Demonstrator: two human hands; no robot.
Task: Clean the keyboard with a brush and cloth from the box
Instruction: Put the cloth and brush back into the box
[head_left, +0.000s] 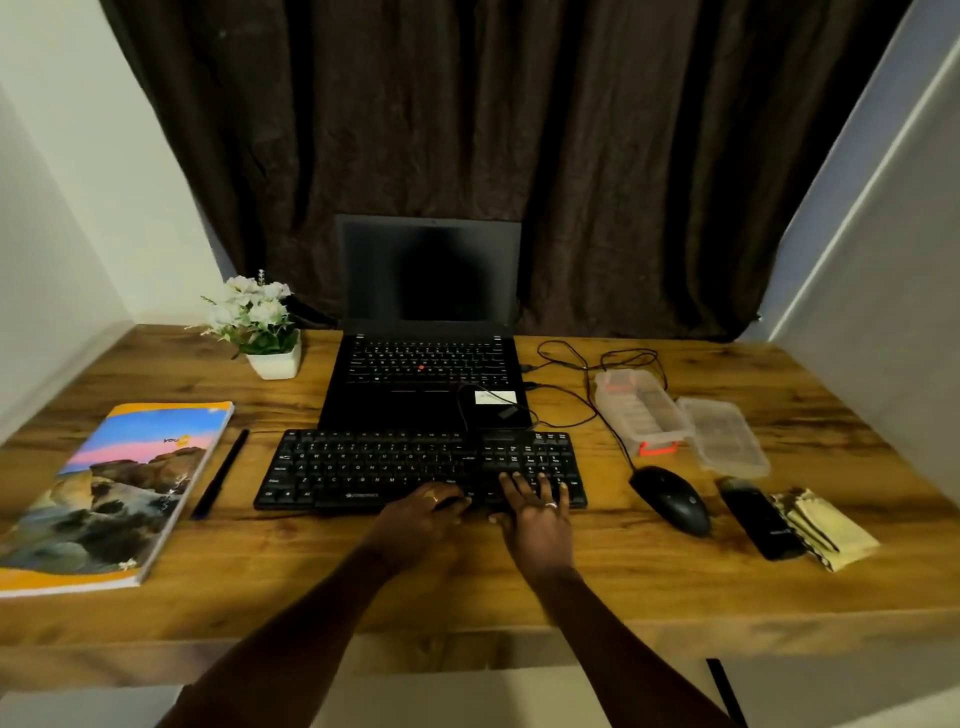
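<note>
A black keyboard (374, 462) lies on the wooden desk (597, 582) in front of a laptop. My left hand (421, 514) rests at the keyboard's front edge with its fingers curled. My right hand (537, 512) lies flat on the keys near the right end, fingers spread, holding nothing. At the right stand a clear plastic box (641, 410) with orange clips and its lid (724, 436) beside it. A black brush (758, 519) and a folded yellow cloth (826, 527) lie on the desk further right, apart from both hands.
An open black laptop (426, 374) sits behind the keyboard. A black mouse (672, 499) and its cable lie right of the keyboard. A notebook (109, 493), a pen (221, 473) and a white flower pot (265, 332) occupy the left side.
</note>
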